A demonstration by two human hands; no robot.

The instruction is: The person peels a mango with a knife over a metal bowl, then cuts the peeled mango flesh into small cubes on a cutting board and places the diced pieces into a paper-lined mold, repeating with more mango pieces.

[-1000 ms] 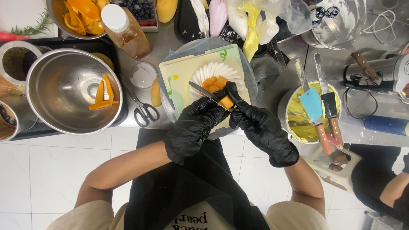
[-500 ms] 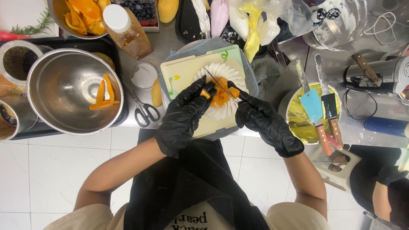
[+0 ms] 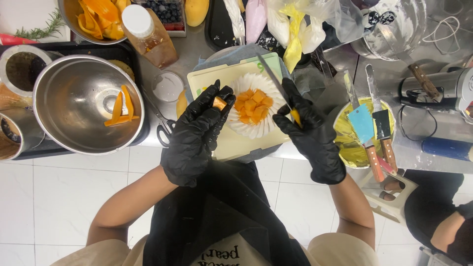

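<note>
The left hand (image 3: 197, 133), in a black glove, pinches a small orange fruit piece (image 3: 219, 103) between its fingertips, just left of the white cake (image 3: 253, 106) topped with orange cubes. The cake sits on a pale cutting board (image 3: 231, 143) at the counter's front edge. The right hand (image 3: 310, 135) is closed around a knife (image 3: 273, 79), blade angled up over the cake's right rim. Room is tight: a big steel bowl (image 3: 84, 106) crowds the left, scissors (image 3: 162, 123) lie between bowl and board, and a yellow-smeared bowl (image 3: 354, 143) holding spatulas (image 3: 369, 133) blocks the right.
</note>
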